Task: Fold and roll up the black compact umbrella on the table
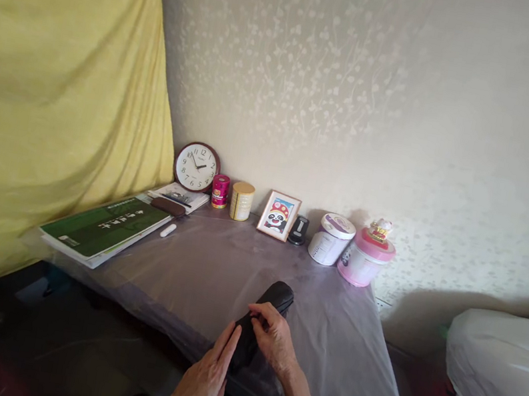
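Handling a black bundle (pixel 281 297) at the near edge of the table (pixel 171 270), head view: the left hand (pixel 208 378) lies along its side, fingers straight, grip unclear; the right hand (pixel 274 336) pinches a part too small to name. Firm left-hand support should steady this pinch.

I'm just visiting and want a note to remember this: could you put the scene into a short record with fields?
Left hand: fingers straight, against the black bundle
Right hand: fingers bent, touching the black bundle; grip unclear
Surface: purplish-grey covered table
Along wall, left to right: clock, magenta tin, yellow tin, framed panda picture, small black item, white tub, pink-lidded tub
Table's left side: green-covered book
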Demonstrator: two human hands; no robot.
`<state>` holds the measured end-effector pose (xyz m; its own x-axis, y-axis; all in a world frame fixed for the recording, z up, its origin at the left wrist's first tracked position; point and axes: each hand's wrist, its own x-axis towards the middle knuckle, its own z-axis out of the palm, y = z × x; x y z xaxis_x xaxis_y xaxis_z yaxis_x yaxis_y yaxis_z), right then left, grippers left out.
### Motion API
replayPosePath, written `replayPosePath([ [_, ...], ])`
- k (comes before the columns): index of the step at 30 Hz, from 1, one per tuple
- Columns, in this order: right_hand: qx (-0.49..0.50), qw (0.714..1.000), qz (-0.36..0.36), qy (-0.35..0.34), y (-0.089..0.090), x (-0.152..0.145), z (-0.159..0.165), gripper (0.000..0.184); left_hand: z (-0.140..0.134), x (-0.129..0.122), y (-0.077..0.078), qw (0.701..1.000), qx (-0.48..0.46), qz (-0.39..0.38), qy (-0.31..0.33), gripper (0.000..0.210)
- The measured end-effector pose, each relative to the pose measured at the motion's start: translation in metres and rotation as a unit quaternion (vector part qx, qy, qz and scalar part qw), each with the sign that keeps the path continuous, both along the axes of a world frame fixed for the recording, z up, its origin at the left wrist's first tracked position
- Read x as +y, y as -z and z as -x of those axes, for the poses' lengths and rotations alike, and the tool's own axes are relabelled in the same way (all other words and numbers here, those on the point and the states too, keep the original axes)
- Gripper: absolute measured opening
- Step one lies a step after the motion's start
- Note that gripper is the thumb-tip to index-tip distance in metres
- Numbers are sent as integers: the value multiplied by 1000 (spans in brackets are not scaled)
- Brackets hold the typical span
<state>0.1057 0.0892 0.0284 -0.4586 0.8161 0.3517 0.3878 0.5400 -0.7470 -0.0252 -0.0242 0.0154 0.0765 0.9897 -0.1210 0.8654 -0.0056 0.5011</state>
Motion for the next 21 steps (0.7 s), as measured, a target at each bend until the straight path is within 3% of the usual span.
replayPosePath([
  [7, 143, 979, 137, 42, -2, -8, -34, 19, 1, 0, 9, 1000, -5, -20, 6, 77],
  [13, 220, 946, 181, 154, 12, -6, -74, 28, 3, 0, 15, 999, -14, -35, 3, 77],
  [19, 267, 913, 195, 239, 34, -1, -83, 38, 16, 5, 17, 988, -143, -61, -22, 69],
  [21, 281, 906, 198, 245, 38, -1, -84, 38, 21, 8, 13, 974, -222, -17, -50, 67],
])
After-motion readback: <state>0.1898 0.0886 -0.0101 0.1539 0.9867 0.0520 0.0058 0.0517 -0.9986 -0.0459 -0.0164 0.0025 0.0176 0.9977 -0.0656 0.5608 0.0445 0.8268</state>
